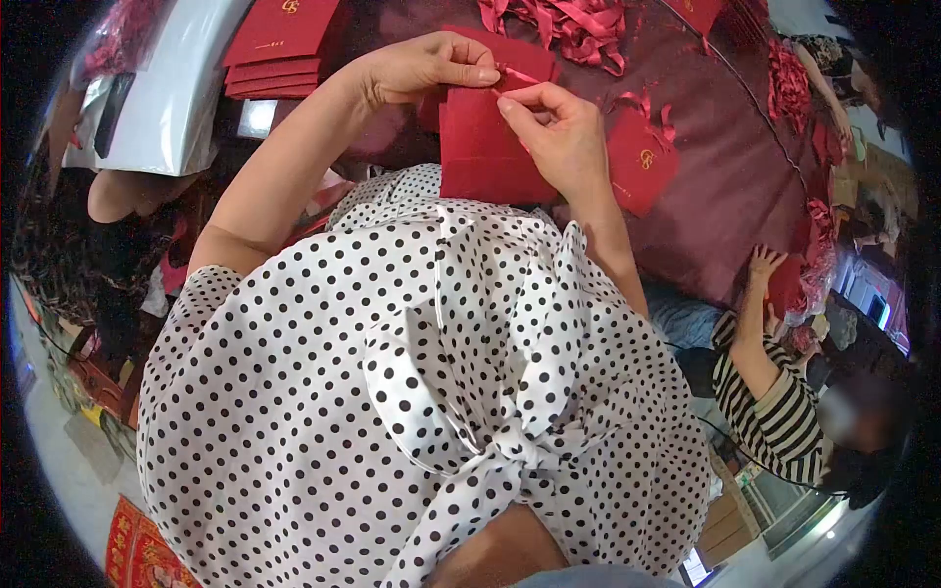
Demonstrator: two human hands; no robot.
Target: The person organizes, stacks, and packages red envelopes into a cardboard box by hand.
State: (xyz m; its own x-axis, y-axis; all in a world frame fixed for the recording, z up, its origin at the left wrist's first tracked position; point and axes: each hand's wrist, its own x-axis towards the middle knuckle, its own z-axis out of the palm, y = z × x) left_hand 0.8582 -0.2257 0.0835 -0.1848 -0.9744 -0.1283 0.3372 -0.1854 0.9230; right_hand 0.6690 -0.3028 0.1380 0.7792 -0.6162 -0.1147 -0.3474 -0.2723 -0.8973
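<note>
A red paper bag [490,157] lies flat at the table's near edge, right in front of my body. Over its upper end, my left hand [441,67] pinches a thin red ribbon [520,74] between thumb and forefinger. My right hand [564,127] is closed in a pinch on the same ribbon, just below and to the right. The exact spot where the ribbon meets the bag is too small to make out. Another red bag [642,167] with a gold mark and a loose ribbon loop lies to the right of my right hand.
A stack of red bags [279,44] sits at upper left, beside a white plastic-wrapped bundle [167,98]. Loose red ribbons [578,27] are heaped at the back of the dark red tablecloth [716,206]. At right, a co-worker in striped sleeves [769,402] rests a hand at the table's edge.
</note>
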